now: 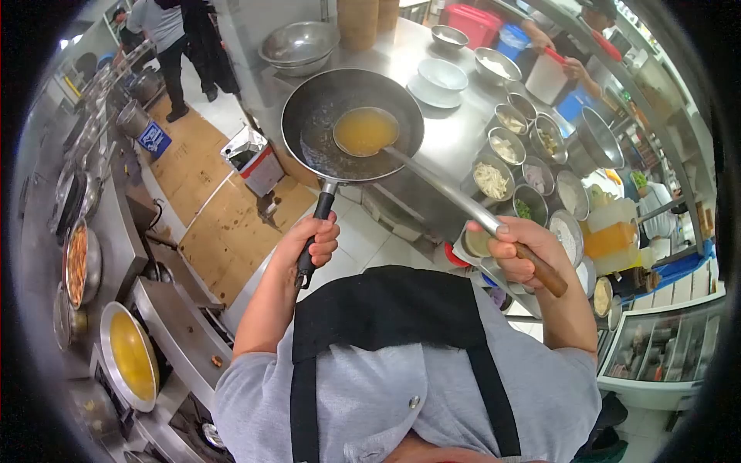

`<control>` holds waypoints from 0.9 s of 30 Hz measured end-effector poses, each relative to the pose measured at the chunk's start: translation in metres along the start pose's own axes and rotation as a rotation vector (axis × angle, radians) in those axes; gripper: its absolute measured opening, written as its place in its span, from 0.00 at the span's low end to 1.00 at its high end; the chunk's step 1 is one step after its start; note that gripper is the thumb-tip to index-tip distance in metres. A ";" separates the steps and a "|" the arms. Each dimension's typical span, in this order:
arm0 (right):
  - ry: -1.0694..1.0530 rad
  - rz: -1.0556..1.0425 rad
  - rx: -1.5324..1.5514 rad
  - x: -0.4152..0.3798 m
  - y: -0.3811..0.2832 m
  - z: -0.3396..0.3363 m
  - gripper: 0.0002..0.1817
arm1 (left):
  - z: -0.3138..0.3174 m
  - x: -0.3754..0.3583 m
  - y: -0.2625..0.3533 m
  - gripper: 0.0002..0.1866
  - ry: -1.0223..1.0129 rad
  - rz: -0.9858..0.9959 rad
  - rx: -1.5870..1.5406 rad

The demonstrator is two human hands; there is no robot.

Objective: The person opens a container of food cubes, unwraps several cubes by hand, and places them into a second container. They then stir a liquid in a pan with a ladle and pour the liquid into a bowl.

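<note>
My left hand (pixel 312 241) is wrapped around the black handle of a dark frying pan (pixel 305 127), which is held up in front of me near the steel counter's edge. In my right hand (pixel 532 251) is a long-handled ladle (pixel 448 193), gripped near its wooden end. The ladle's bowl overlaps the inside of the pan and is full of a yellow-brown liquid (pixel 366 131). The pan's inner surface looks wet and shiny around the ladle.
Steel bowls of ingredients (pixel 492 179) crowd the counter (pixel 394 69) at right, near white bowls (pixel 441 76). At left, a bowl of yellow liquid (pixel 131 355) sits by the stove. A person (pixel 166 38) stands in the aisle; another person's hands (pixel 573 69) hold a white container.
</note>
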State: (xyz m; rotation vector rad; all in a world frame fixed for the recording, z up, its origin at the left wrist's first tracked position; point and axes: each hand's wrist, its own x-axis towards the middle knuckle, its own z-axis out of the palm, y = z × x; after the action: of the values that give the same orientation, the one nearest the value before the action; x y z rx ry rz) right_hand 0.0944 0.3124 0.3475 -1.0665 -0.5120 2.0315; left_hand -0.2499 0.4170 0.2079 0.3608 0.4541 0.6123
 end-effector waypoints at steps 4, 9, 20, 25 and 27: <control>0.015 -0.022 -0.006 0.013 -0.021 0.007 0.18 | 0.004 0.022 0.021 0.08 -0.017 -0.013 0.017; 0.065 -0.008 -0.004 0.028 -0.050 -0.006 0.17 | 0.005 0.057 0.032 0.07 -0.041 -0.050 -0.047; 0.022 -0.063 0.048 0.047 -0.127 -0.039 0.18 | 0.031 0.131 0.057 0.07 -0.085 -0.091 -0.120; 0.007 -0.108 0.112 0.049 -0.155 -0.055 0.19 | 0.041 0.157 0.065 0.06 -0.084 -0.108 -0.177; 0.000 -0.120 0.115 0.052 -0.166 -0.064 0.19 | 0.044 0.164 0.067 0.06 -0.081 -0.111 -0.187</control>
State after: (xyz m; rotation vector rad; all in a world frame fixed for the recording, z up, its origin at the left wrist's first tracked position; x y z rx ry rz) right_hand 0.2032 0.4559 0.3910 -0.9444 -0.4428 1.9322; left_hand -0.1399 0.5611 0.2260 0.1802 0.3342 0.5254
